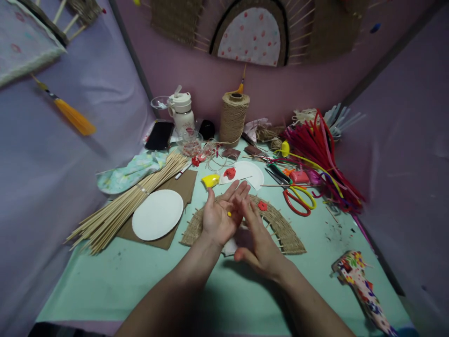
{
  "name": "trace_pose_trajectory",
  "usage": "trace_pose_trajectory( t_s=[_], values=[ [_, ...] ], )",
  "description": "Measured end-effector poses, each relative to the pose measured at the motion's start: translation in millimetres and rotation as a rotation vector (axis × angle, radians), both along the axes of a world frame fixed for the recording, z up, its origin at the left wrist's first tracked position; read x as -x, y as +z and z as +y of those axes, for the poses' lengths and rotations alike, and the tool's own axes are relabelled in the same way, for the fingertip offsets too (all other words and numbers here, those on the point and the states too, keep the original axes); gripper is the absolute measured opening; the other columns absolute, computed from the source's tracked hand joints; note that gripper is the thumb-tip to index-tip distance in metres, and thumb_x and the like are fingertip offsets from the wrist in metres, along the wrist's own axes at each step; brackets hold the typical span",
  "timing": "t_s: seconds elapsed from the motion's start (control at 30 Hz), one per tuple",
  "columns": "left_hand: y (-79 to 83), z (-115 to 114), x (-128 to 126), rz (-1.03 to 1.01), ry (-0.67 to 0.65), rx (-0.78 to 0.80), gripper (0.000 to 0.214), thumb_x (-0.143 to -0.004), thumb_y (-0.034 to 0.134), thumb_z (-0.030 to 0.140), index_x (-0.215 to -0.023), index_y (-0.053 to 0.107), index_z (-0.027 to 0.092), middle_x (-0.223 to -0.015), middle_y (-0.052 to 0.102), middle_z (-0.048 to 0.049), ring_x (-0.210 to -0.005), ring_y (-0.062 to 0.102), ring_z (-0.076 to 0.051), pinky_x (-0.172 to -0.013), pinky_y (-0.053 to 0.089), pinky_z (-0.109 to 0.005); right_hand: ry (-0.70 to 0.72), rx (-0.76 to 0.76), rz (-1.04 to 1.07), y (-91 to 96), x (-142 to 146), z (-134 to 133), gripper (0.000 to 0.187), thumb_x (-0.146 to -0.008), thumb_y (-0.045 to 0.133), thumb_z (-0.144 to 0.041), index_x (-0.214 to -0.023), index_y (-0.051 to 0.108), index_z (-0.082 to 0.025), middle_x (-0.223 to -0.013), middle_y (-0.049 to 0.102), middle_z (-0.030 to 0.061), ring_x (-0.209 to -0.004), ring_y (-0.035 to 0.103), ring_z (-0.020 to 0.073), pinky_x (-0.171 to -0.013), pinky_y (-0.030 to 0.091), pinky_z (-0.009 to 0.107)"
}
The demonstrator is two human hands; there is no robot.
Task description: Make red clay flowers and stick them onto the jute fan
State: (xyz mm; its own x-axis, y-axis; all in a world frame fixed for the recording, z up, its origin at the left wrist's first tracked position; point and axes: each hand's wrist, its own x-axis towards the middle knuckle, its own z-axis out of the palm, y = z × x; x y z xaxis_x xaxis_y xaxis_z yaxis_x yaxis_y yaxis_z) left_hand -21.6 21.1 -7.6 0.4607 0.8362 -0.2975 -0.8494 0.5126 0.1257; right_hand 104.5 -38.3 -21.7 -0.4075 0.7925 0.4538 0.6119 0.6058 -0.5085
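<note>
My left hand [221, 216] is turned palm up with its fingers stretched out. A tiny yellow ball [229, 214], perhaps clay, rests on its palm. Beside it, my right hand [258, 243] is open, its straight fingers overlapping the left fingertips and its thumb apart. Beneath both hands lies an arched fan of woven twine [287, 231] on thin sticks, its middle partly hidden. A red clay flower [262, 206] sits on the fan's weave. Just beyond the hands are a yellow clay packet [210, 181] and a white paper disc [254, 174] bearing a red clay lump [229, 173].
Left are bamboo sticks [129, 206], a white oval [157, 215] and cardboard [164, 242]. Twine [234, 117], a bottle [182, 114] and a phone [160, 135] stand behind. Right are scissors [297, 202], red pipe cleaners [315, 154] and a flower-patterned glue gun [361, 281].
</note>
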Motion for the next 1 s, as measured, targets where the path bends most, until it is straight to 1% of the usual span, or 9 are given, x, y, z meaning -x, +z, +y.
trace_pose_trajectory(
  t_s=[0.07,0.17,0.43,0.57,0.63,0.73,0.8,0.87,1.0],
  values=[
    [1.6,0.5,1.7,-0.006,0.019,-0.018,0.073,-0.094,0.032,0.060,-0.143,0.041,0.007,-0.135,0.057,-0.0192,-0.128,0.053,-0.027,-0.102,0.046,-0.035,-0.046,-0.034,-0.030,-2.1,-2.0,-0.2,0.092,-0.089,0.028,-0.072,-0.155,-0.003,-0.015,-0.154,0.033,0.0179,-0.145,0.026,0.0285,-0.118,0.014,0.057],
    [5.1,0.9,4.5,0.007,0.057,-0.044,0.073,-0.093,0.030,0.062,-0.142,0.043,0.009,-0.135,0.058,-0.0193,-0.129,0.052,-0.027,-0.102,0.046,-0.037,-0.051,-0.077,-0.128,-4.4,-1.4,0.3,0.094,-0.088,0.029,-0.074,-0.155,-0.001,-0.015,-0.149,0.043,0.0183,-0.143,0.030,0.0304,-0.117,0.008,0.062],
    [7.7,-3.8,3.8,0.041,-0.029,-0.106,0.079,-0.085,0.032,0.074,-0.139,0.049,0.019,-0.140,0.053,-0.0172,-0.136,0.044,-0.029,-0.107,0.040,-0.043,0.000,-0.077,-0.231,-3.9,3.3,-1.0,0.099,-0.085,0.029,-0.076,-0.154,-0.005,-0.014,-0.142,0.052,0.0156,-0.145,0.027,0.0294,-0.117,0.007,0.062],
    [8.7,-4.9,4.4,0.036,-0.031,-0.093,0.075,-0.085,0.032,0.074,-0.139,0.049,0.024,-0.144,0.050,-0.0128,-0.137,0.042,-0.028,-0.108,0.039,-0.043,-0.083,-0.087,-0.223,-4.6,2.5,-1.0,0.098,-0.085,0.026,-0.077,-0.155,0.001,-0.013,-0.146,0.047,0.0180,-0.146,0.023,0.0319,-0.115,0.007,0.065],
    [8.0,-5.0,4.6,0.047,-0.060,-0.075,0.080,-0.083,0.033,0.077,-0.139,0.049,0.023,-0.142,0.051,-0.0147,-0.136,0.043,-0.030,-0.107,0.041,-0.045,-0.052,-0.081,-0.227,-4.3,3.3,-1.4,0.099,-0.084,0.026,-0.078,-0.155,0.002,-0.013,-0.147,0.045,0.0173,-0.146,0.023,0.0314,-0.116,0.007,0.063],
    [7.6,-3.6,6.2,0.043,-0.039,-0.077,0.082,-0.082,0.030,0.079,-0.138,0.050,0.022,-0.141,0.052,-0.0158,-0.134,0.044,-0.031,-0.104,0.043,-0.048,-0.005,-0.093,-0.240,-3.6,4.2,-2.3,0.100,-0.084,0.027,-0.078,-0.154,-0.001,-0.013,-0.142,0.052,0.0162,-0.144,0.027,0.0303,-0.116,0.007,0.063],
    [8.8,-2.6,7.3,0.031,-0.005,-0.077,0.078,-0.084,0.029,0.077,-0.138,0.050,0.024,-0.141,0.052,-0.0140,-0.134,0.045,-0.029,-0.103,0.044,-0.046,-0.045,-0.093,-0.251,-3.5,4.4,-2.6,0.100,-0.084,0.026,-0.078,-0.154,-0.003,-0.012,-0.142,0.051,0.0180,-0.145,0.026,0.0314,-0.115,0.007,0.065],
    [10.5,-2.5,7.4,0.042,-0.019,-0.059,0.077,-0.085,0.029,0.075,-0.138,0.050,0.024,-0.140,0.053,-0.0144,-0.133,0.047,-0.028,-0.103,0.044,-0.045,-0.079,-0.082,-0.259,-3.4,4.9,-2.7,0.101,-0.084,0.024,-0.078,-0.154,-0.002,-0.011,-0.146,0.046,0.0196,-0.146,0.023,0.0318,-0.115,0.007,0.065],
    [11.3,-2.4,7.8,0.074,-0.061,-0.051,0.083,-0.082,0.028,0.079,-0.137,0.050,0.021,-0.138,0.053,-0.0176,-0.131,0.048,-0.031,-0.103,0.044,-0.049,-0.001,-0.095,-0.274,-3.5,5.6,-3.3,0.102,-0.083,0.028,-0.079,-0.154,-0.001,-0.012,-0.144,0.050,0.0172,-0.145,0.026,0.0303,-0.116,0.010,0.063]
  ],
)
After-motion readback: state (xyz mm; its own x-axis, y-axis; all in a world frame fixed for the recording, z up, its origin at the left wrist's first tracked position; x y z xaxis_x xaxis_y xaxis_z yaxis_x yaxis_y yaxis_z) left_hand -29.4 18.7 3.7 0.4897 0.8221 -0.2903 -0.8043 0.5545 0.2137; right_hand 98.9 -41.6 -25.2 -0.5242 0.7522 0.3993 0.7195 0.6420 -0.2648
